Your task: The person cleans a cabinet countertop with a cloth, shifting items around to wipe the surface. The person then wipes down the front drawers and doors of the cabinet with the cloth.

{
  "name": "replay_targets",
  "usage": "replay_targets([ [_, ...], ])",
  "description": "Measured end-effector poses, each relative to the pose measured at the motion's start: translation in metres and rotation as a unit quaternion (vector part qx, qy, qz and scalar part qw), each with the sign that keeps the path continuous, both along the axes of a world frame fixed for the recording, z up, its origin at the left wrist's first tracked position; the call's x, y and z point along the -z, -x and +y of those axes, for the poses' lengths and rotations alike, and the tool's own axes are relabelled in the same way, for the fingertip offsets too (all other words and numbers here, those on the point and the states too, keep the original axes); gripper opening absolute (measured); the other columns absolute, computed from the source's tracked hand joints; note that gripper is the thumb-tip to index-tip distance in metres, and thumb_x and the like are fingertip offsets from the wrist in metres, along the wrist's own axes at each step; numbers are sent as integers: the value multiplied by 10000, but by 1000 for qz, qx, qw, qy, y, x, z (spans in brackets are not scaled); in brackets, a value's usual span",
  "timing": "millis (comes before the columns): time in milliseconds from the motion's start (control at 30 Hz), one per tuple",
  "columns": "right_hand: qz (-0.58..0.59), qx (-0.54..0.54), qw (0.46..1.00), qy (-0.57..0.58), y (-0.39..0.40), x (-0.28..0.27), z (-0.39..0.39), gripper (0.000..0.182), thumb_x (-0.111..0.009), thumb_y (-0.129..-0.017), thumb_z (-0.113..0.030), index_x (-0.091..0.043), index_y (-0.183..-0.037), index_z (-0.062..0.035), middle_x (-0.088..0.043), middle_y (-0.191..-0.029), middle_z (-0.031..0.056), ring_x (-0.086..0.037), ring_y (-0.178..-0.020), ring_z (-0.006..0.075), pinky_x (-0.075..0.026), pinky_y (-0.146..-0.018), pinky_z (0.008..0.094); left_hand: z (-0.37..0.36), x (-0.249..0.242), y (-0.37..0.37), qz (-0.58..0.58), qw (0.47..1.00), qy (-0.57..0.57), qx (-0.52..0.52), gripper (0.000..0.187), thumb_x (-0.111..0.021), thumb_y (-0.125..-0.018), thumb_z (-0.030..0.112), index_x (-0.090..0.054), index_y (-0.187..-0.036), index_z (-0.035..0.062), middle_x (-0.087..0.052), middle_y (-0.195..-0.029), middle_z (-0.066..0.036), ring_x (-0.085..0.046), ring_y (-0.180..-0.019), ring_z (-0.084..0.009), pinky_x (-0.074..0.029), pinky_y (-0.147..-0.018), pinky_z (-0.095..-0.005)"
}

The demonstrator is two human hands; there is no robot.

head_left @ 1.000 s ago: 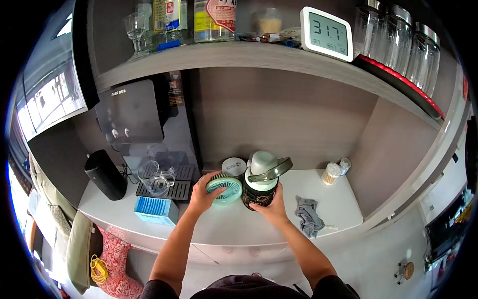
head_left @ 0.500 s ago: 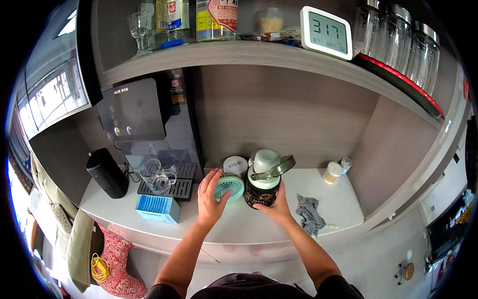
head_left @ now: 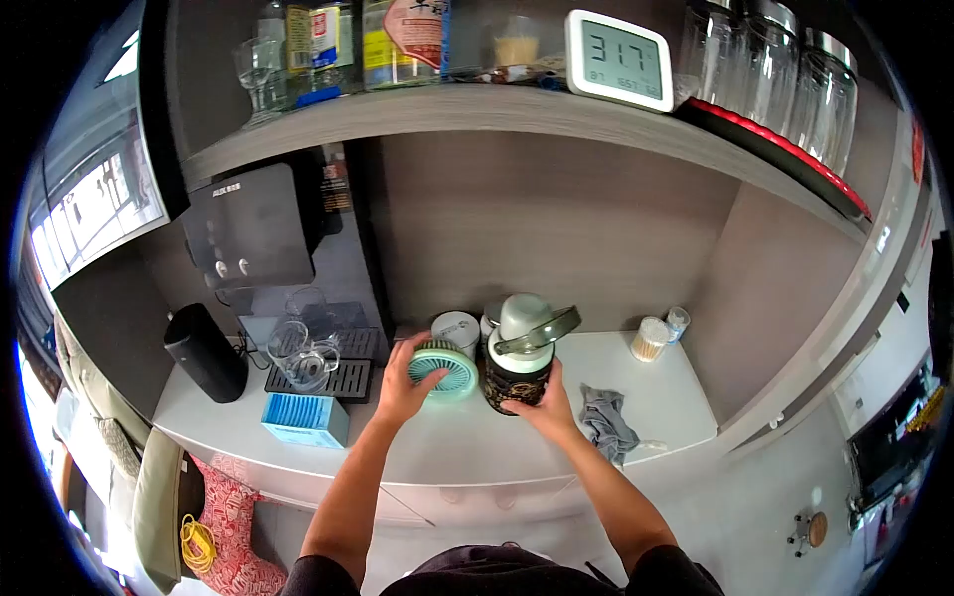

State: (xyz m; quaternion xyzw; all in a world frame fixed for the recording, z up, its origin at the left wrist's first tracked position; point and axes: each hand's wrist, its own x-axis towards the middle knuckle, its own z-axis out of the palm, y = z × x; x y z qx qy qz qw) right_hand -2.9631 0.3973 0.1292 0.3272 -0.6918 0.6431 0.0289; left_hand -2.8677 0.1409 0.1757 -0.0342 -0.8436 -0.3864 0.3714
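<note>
My left hand [head_left: 405, 385] is curved around the left side of a round mint-green slatted item [head_left: 449, 373], thumb on its face and fingers behind it. To the right, my right hand [head_left: 546, 402] grips the lower right side of a black patterned bottle [head_left: 509, 385] with a pale green lid and a dark green loop handle. The bottle stands upright on the white counter [head_left: 467, 447]. Behind the green item is a white-topped canister [head_left: 457, 328]. A grey cloth [head_left: 607, 422] lies crumpled to the right of my right hand.
Left on the counter are a black cylinder [head_left: 207, 353], a blue-white box [head_left: 305, 420] and glass cups [head_left: 303, 360] on a dispenser tray. Back right stands a toothpick jar [head_left: 650, 340]. Overhead, a shelf [head_left: 477, 111] carries bottles, a digital clock [head_left: 619, 60] and glasses.
The view has shifted slightly, so most things appear a little further left. My left hand and the green item, and my right hand on the bottle, keep nearly the same arrangement.
</note>
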Motion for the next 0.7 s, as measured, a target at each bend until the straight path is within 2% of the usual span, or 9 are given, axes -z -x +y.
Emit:
replay_targets([
  [133, 21, 16, 999, -23, 1, 5, 3, 1150, -921, -673, -114, -144, -1514, -6, -436, -1437, 170, -458, -1332, 266, -404, -1097, 391, 30, -2, -5, 123, 984, 60, -112, 578, -829, -748, 137, -583, -1262, 40, -569, -1261, -175, -549, -1145, -377, -449, -960, -442],
  [233, 4, -4, 1000, -1, -1, 4, 10, 1185, -921, -670, -115, -111, -1528, -4, -397, -1462, 183, -432, -1350, 289, -402, -1099, 399, 63, -9, -17, 131, 968, 168, -130, 602, -833, -717, 95, -585, -1264, 70, -547, -1277, -175, -553, -1136, -352, -460, -934, -439],
  [267, -7, -6, 1000, 19, 2, 13, 13, 1164, -901, -693, -94, -118, -1554, -57, -365, -1487, 180, -422, -1356, 304, -401, -1096, 417, 78, -8, -15, 165, 969, 158, -97, 490, -829, -731, 108, -646, -1185, 111, -598, -1186, -128, -572, -1056, -304, -422, -891, -404],
  [300, -34, 13, 999, -5, 1, 7, 23, 1132, -889, -708, -98, -140, -1556, -64, -368, -1491, 191, -430, -1354, 313, -410, -1091, 425, 92, -9, -14, 150, 974, 167, -39, 453, -832, -726, 103, -663, -1146, 113, -619, -1122, -110, -592, -1008, -303, -454, -855, -408],
  [367, -89, 55, 993, -51, -4, -4, 45, 1068, -863, -737, -108, -182, -1560, -79, -373, -1500, 215, -445, -1351, 331, -428, -1080, 442, 124, -4, -3, 144, 974, 142, 102, 439, -816, -739, 76, -668, -1152, 98, -635, -1107, -106, -613, -993, -308, -495, -857, -419],
  [400, -79, 68, 994, -28, -3, -2, 58, 903, -803, -798, -77, -282, -1535, -104, -411, -1491, 184, -473, -1340, 314, -454, -1050, 437, 142, -2, 3, 120, 975, 121, 143, 453, -805, -751, 63, -659, -1179, 91, -631, -1143, -121, -615, -1023, -319, -497, -883, -417],
  [467, -75, 97, 992, -8, 7, 2, 89, 789, -768, -823, -59, -355, -1495, -83, -465, -1452, 164, -502, -1314, 300, -467, -1032, 424, 176, 4, 17, 71, 968, 81, 225, 481, -781, -775, 37, -641, -1234, 75, -623, -1213, -151, -618, -1083, -339, -502, -936, -415],
  [567, -72, 173, 982, 15, 22, 18, 139, 656, -731, -847, -47, -440, -1435, -70, -532, -1386, 134, -533, -1278, 274, -489, -990, 401, 215, 13, 49, -7, 964, -12, 266, 538, -766, -810, 65, -583, -1316, 58, -609, -1253, -182, -600, -1141, -372, -481, -999, -418],
  [700, -59, 267, 962, 7, 27, 27, 196, 581, -705, -862, -43, -486, -1399, -75, -569, -1346, 116, -556, -1233, 242, -508, -910, 369, 235, 46, 100, -63, 966, 1, 251, 648, -773, -835, 164, -486, -1401, 36, -565, -1334, -204, -604, -1151, -364, -503, -966, -421],
])
